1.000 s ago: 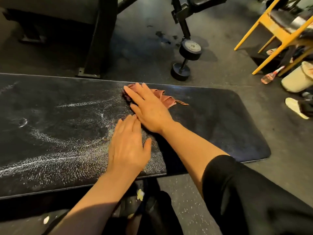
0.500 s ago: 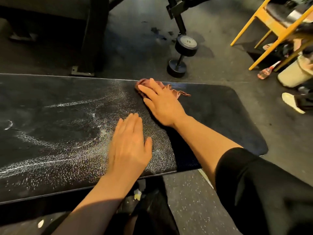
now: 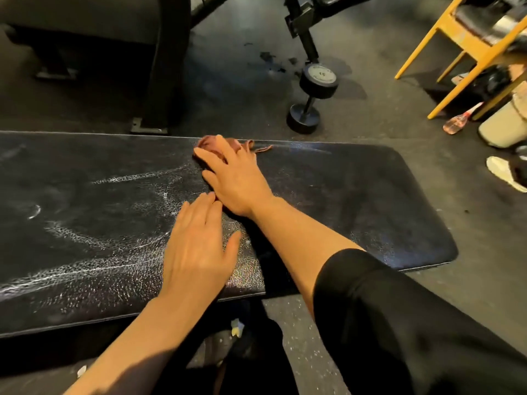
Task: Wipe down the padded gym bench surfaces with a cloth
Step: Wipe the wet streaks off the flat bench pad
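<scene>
Black padded vinyl covers the desk (image 3: 356, 201), its surface cracked and streaked with pale wet smears on the left half. A reddish-brown cloth (image 3: 209, 144) lies bunched at the far edge of the pad, near the middle of its length. The right hand (image 3: 236, 181) lies palm-down on the cloth, fingers (image 3: 204, 156) straight and spread, pressing it flat against the pad rather than curling round it; a frayed tail of the cloth pokes out to the right of the hand. The right forearm reaches diagonally from the near right across the pad, with a black sleeve (image 3: 399, 323) pushed up above the elbow. The left hand (image 3: 196, 246) rests flat on the pad just near of the right wrist, fingers straight and close together, thumb angled out to the right, holding nothing. On the floor beyond the far edge stands a dumbbell (image 3: 310, 98), and a yellow chair (image 3: 456, 44) is at the far right.
</scene>
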